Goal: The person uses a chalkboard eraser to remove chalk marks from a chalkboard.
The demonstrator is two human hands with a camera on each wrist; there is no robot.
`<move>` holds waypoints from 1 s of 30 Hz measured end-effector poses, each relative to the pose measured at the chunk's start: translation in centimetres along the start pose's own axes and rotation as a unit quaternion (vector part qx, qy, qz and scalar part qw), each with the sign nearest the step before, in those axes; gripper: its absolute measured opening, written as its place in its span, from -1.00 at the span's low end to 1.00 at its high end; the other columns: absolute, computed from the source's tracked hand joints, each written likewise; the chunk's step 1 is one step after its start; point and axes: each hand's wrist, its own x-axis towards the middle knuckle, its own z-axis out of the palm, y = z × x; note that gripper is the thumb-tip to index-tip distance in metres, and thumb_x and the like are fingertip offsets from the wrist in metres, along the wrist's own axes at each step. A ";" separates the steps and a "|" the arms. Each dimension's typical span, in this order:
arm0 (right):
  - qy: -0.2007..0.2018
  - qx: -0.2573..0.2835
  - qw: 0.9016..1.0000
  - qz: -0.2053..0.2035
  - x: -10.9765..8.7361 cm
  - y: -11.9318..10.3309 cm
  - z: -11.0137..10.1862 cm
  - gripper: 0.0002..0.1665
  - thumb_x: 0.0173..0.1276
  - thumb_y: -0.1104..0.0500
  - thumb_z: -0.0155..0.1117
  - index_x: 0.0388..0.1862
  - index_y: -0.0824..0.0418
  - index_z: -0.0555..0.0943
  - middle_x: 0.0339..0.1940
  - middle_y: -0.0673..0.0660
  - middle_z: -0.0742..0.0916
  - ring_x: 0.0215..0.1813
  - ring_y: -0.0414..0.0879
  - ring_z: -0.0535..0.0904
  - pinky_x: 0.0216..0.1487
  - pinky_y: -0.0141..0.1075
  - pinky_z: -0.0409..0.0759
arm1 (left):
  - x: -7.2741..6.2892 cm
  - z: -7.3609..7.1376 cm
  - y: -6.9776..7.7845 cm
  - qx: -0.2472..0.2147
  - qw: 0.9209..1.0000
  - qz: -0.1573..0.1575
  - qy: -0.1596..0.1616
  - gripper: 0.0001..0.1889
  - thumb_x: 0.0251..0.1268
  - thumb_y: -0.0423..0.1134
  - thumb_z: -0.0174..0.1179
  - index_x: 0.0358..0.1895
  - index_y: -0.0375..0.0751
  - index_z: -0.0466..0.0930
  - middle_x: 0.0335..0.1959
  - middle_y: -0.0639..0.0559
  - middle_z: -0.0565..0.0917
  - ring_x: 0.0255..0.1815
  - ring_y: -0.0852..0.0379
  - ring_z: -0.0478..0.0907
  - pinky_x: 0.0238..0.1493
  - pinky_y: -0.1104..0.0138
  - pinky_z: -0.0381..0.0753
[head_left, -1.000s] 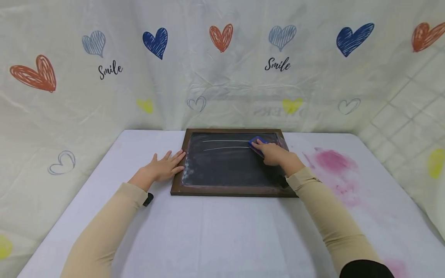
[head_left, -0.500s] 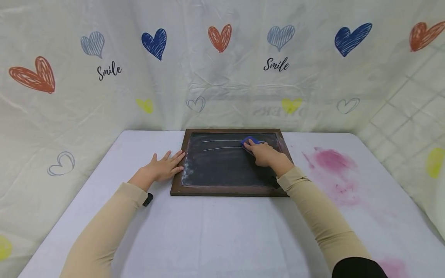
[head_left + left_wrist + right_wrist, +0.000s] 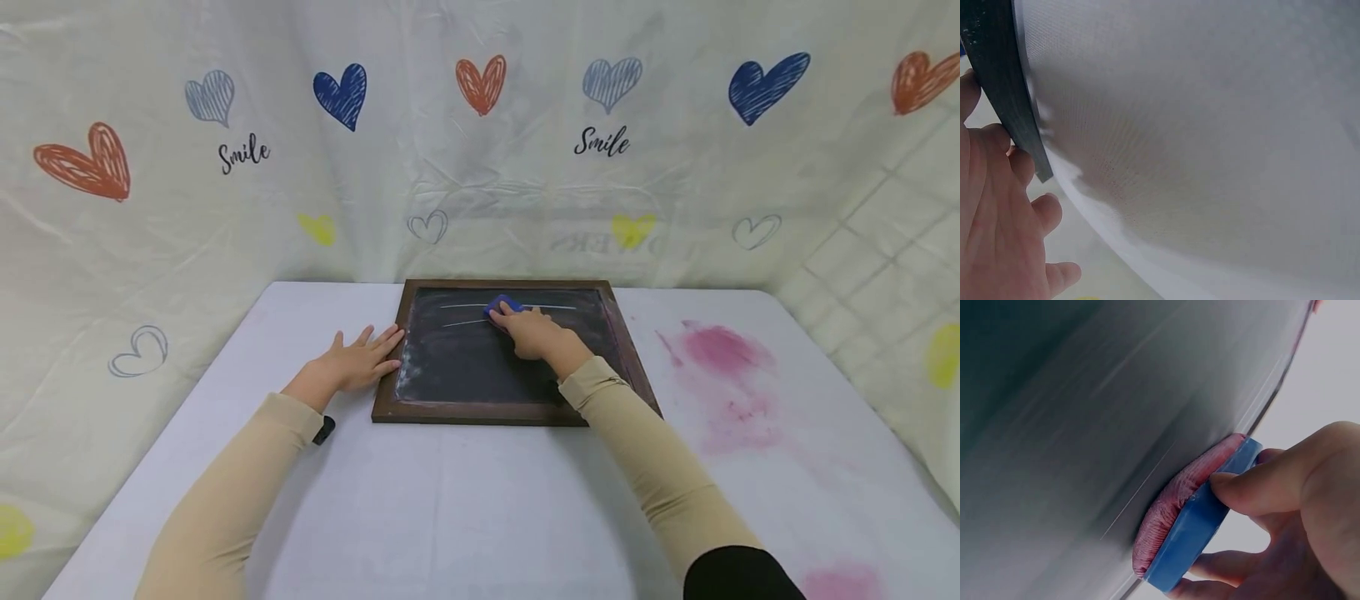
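Gripping blue chalkboard eraser (image 3: 1192, 532) in right hand (image 3: 538, 335), over chalk lines (image 3: 549, 307) on chalkboard (image 3: 465, 362) — touching wooden frame (image 3: 450, 414) with left hand (image 3: 351, 365) spread.

A screened-off booth is suggested by heart-printed sheeting (image 3: 525, 187) at twelve o'clock and a white-covered table (image 3: 450, 500) at six.

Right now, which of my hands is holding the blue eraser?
Your right hand grips the blue eraser on the chalkboard; your left hand, fingers spread, touches the brown frame.
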 end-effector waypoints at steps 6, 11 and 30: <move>-0.004 -0.009 1.000 -0.010 1.7 -4.0 0.2 -0.09 0.50 0.45 0.13 0.71 0.03 0.08 0.70 0.16 0.06 0.50 0.65 0.01 0.44 0.37 0.14 | 0.3 0.2 -0.1 -0.002 1.000 0.005 0.006 -0.28 0.71 0.14 -0.26 0.70 -0.07 -0.22 0.71 -0.04 -0.17 0.67 -0.27 -0.24 0.44 -0.43 -0.32; -0.009 -0.012 1.000 -0.026 2.6 -7.2 0.7 -0.08 0.50 0.43 0.15 0.71 -0.02 0.09 0.70 0.13 0.06 0.53 0.60 0.03 0.46 0.33 0.15 | 0.4 0.5 -0.1 -0.007 1.000 0.011 0.012 -0.29 0.71 0.14 -0.27 0.70 -0.06 -0.19 0.71 -0.03 -0.15 0.66 -0.28 -0.21 0.44 -0.43 -0.30; -0.013 -0.046 0.999 0.006 1.1 -4.4 -0.8 -0.16 0.52 0.39 0.15 0.67 -0.04 0.18 0.70 0.10 0.15 0.53 0.55 0.11 0.43 0.38 0.16 | 1.2 1.6 -1.6 -0.014 0.999 0.018 0.028 -0.28 0.70 0.15 -0.27 0.70 -0.04 -0.22 0.71 0.00 -0.17 0.67 -0.26 -0.23 0.43 -0.44 -0.33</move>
